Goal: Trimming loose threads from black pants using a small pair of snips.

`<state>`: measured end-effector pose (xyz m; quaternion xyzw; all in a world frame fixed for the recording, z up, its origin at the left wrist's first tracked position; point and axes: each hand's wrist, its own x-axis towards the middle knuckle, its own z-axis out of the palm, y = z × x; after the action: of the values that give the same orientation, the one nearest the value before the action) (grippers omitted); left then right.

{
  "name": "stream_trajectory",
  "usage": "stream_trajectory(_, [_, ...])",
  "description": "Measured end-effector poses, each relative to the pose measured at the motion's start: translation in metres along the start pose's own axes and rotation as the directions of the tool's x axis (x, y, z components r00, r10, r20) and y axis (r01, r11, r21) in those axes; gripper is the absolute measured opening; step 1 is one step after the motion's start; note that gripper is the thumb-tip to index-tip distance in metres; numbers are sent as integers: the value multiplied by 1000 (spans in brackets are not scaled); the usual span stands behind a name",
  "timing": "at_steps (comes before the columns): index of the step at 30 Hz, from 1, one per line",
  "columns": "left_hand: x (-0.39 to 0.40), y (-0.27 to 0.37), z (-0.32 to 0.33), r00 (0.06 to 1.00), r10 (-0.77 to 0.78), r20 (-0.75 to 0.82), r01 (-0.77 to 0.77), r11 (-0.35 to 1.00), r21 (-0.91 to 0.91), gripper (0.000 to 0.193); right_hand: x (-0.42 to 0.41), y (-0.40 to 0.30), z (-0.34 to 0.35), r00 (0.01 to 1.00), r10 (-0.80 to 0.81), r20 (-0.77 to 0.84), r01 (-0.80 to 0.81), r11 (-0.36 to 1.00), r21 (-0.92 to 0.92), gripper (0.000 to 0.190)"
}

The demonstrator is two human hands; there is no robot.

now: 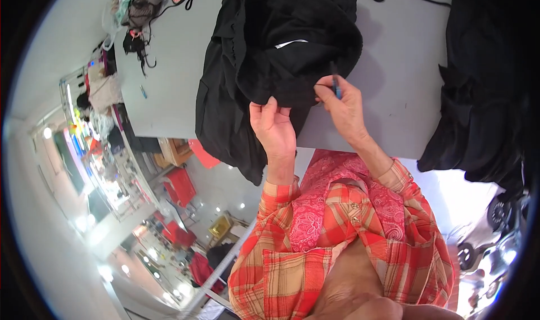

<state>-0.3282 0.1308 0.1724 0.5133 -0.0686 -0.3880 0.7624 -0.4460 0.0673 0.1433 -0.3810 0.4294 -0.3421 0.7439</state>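
A black garment (pixel 217 88) with a gathered waistband lies across the table's near edge, its lower part hanging down on the left. The opening faces up, and a white label (pixel 291 44) shows inside. My left hand (pixel 274 126) pinches the near rim of the waistband between thumb and fingers. At the right end of that rim is my right hand (pixel 344 104), thumb and forefinger pinched together at the cloth. A small blue-handled tool (pixel 337 88) sits in the same hand, its dark tip pointing away from me; its exact kind is too blurred to tell.
More black cloth (pixel 476 92) is heaped along the right side of the grey table (pixel 392 121). Black cords (pixel 143 54) and a bundle of fabrics and bags (pixel 145 7) lie at the far left. A small blue item (pixel 143 91) rests on the left tabletop. Red chairs (pixel 180 187) stand beyond.
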Motion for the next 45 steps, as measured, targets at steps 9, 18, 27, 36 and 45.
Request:
stream_trajectory(9, [14, 40, 9, 392, 327, 860, -843, -247, 478, 44, -29, 33, 23, 902, -170, -398, 202, 978, 41, 12])
stream_trajectory(18, [32, -6, -7, 351, -233, 907, -922, 87, 378, 46, -44, 50, 27, 752, -486, -445, 313, 858, -407, 15])
stream_trajectory(27, [29, -5, -37, 400, -57, 915, -898, 173, 403, 40, -49, 51, 39, 558, -828, -55, 648, 476, -595, 41])
stream_trajectory(36, [37, -17, -37, 419, 19, 908, -899, 150, 412, 21, -50, 33, 30, 596, -802, 47, 644, 442, -624, 36])
stream_trajectory(45, [28, -13, -47, 642, 50, 765, -715, 399, 574, 11, -55, 3, -2, 978, 125, 167, -112, 990, -85, 43])
